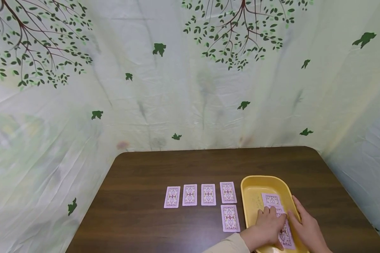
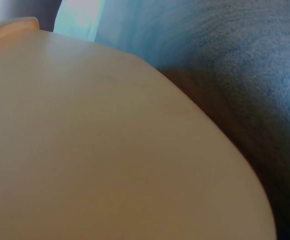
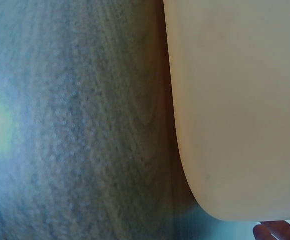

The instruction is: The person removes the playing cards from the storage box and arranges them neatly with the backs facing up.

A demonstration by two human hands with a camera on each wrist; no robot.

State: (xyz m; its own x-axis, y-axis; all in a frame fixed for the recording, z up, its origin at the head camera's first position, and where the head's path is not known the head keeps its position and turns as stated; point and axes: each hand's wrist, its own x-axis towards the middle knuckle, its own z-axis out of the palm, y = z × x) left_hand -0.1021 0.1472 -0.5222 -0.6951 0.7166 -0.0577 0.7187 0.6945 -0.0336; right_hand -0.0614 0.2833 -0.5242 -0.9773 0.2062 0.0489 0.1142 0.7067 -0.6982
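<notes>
A yellow tray (image 1: 250,196) stands at the right of the table, with purple-patterned playing cards (image 1: 286,239) lying overlapped inside, backs up. My left hand (image 1: 266,226) reaches over the tray's left side, its fingers bent on the cards; whether it pinches one is hidden. Along the tray's right rim, my right hand (image 1: 308,226) holds the tray, thumb inside and fingers outside. The left wrist view is filled mostly by the tray wall (image 2: 125,140). In the right wrist view, fingertips (image 3: 274,231) show below the tray wall (image 3: 239,115).
On the dark wooden table (image 1: 152,228), several face-down cards lie in a row left of the tray, from the leftmost card (image 1: 172,197) to the one beside the tray (image 1: 228,192). Another card (image 1: 230,218) lies just below that one. A leaf-printed curtain (image 1: 190,88) hangs behind.
</notes>
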